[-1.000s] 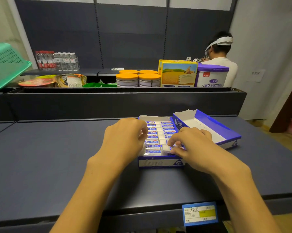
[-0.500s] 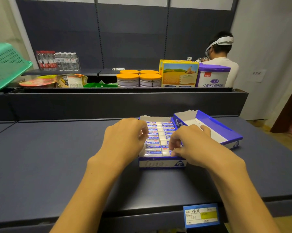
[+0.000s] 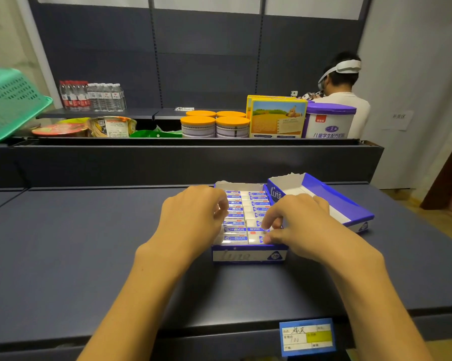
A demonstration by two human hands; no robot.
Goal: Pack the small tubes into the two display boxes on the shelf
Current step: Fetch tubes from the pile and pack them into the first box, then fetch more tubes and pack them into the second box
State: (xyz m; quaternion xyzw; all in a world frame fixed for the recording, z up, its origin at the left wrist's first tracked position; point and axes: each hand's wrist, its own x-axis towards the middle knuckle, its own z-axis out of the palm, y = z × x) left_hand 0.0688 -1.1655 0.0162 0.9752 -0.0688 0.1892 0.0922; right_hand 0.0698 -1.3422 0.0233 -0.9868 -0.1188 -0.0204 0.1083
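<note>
Both hands cover much of the near box (image 3: 249, 255) on the shelf (image 3: 89, 243): the right hand (image 3: 301, 225) pinches a tube (image 3: 256, 239) in its front row, the left hand's (image 3: 193, 217) curled fingers hide their grip, the far box (image 3: 350, 212) beside.

Your right hand (image 3: 305, 225) has slid from the middle of the near display box (image 3: 249, 255) to its front right corner, and the small tube (image 3: 255, 239) it was lowering a second ago now lies in the front row under your fingertips (image 3: 268, 239).
</note>
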